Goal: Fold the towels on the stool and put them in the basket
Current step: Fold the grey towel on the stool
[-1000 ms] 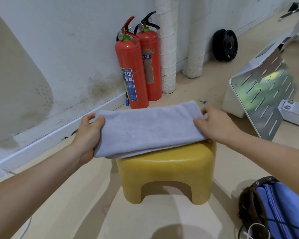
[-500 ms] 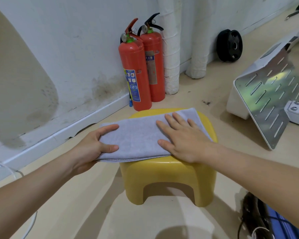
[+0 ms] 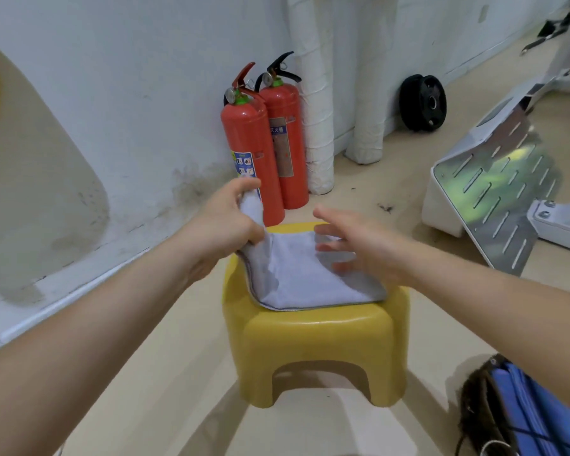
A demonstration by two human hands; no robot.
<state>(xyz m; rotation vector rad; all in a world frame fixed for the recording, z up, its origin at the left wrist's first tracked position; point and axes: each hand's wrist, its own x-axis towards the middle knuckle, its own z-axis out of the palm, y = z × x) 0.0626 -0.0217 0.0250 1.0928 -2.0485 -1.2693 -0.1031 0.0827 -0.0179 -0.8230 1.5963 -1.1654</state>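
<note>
- The grey towel (image 3: 303,281) sits in the middle of the frame on top of the yellow stool (image 3: 316,340). It looks doubled over, and its left end is raised off the seat.
- My left hand (image 3: 224,222) pinches that raised end between thumb and curled fingers, just left of centre, in front of the red fire extinguishers (image 3: 254,153).
- My right hand (image 3: 359,248) is spread wide with straight fingers and holds nothing. It is over the right half of the towel, but motion blur keeps me from telling whether it rests on the cloth or hovers just above it.
- I judge this to be the next fold, with the left end about to come across to the right.
- The towel looks light, soft and limp: it droops in a curve from the pinch, so any unsupported part will sag.
- Its nap should give a fair grip and not slip, though the stacked layers could slide apart if I catch only the top one.
- I would take hold at the end edge with all layers pinched together, and use a flat hand on the fold line to pin the rest.
- The basket (image 3: 471,399) is on the floor at the lower right corner, partly cut off, with blue cloth (image 3: 533,413) inside.
</note>
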